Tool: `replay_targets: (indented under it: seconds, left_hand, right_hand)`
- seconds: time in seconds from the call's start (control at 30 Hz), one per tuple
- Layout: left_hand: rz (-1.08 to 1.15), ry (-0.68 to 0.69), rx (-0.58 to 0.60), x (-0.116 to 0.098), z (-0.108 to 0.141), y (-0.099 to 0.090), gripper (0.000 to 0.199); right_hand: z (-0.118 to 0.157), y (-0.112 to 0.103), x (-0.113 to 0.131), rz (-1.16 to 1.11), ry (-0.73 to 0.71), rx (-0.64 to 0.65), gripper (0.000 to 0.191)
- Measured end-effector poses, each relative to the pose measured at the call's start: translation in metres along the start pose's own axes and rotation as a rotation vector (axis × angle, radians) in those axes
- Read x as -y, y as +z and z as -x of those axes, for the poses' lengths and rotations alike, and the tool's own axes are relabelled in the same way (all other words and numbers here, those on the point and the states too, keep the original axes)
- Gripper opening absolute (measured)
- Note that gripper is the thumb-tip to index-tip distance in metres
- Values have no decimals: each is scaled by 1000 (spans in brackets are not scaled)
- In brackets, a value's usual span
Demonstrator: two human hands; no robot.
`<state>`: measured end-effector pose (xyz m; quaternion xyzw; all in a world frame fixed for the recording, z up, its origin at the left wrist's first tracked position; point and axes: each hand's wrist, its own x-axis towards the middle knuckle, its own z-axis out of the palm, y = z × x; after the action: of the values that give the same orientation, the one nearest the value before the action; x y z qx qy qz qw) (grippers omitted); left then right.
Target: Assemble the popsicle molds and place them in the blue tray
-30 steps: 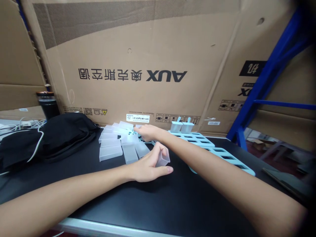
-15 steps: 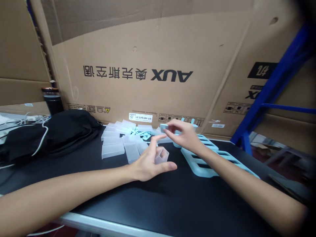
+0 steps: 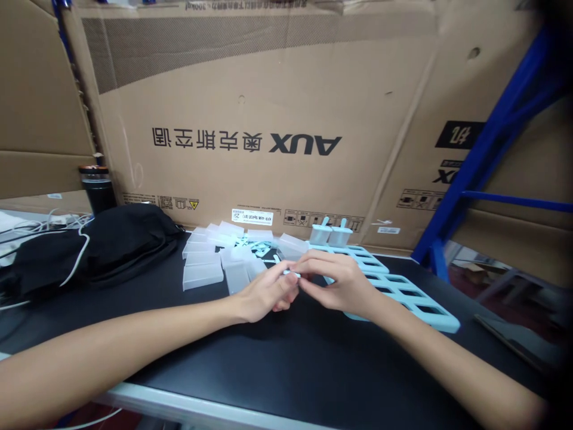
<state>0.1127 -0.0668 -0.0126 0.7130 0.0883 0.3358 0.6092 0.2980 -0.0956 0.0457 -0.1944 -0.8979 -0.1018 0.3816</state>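
Note:
My left hand (image 3: 270,292) is closed round a translucent popsicle mould cup, which its fingers now hide. With pinched fingertips my right hand (image 3: 335,278) grips a light-blue popsicle stick lid (image 3: 292,273); only a sliver of it shows. Both hands meet over the black table, the lid at the cup's mouth. Just left and behind lie several translucent mould cups (image 3: 203,275) round a pile of light-blue stick pieces (image 3: 257,246). Beyond my right hand, two lidded moulds (image 3: 339,236) stand upright in a light-blue slotted rack (image 3: 367,260).
A second slotted rack (image 3: 441,322) lies partly under my right forearm. A black bag (image 3: 129,239), white cables (image 3: 80,254) and a dark bottle (image 3: 98,191) are at the left. A large cardboard box (image 3: 250,71) walls off the back; a blue metal post (image 3: 483,137) slants at the right.
My right hand has brought the stick lid down and toward me to the cup in my left hand. My left fingers, spread before, have closed in. The view has shifted slightly.

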Motion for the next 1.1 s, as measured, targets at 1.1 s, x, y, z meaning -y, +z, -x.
replay_targets:
  seconds: [1.1]
  left_hand:
    - [-828,204,207,-23,7,8,21]
  right_hand:
    - [28,24,-46,147,333,455,15]
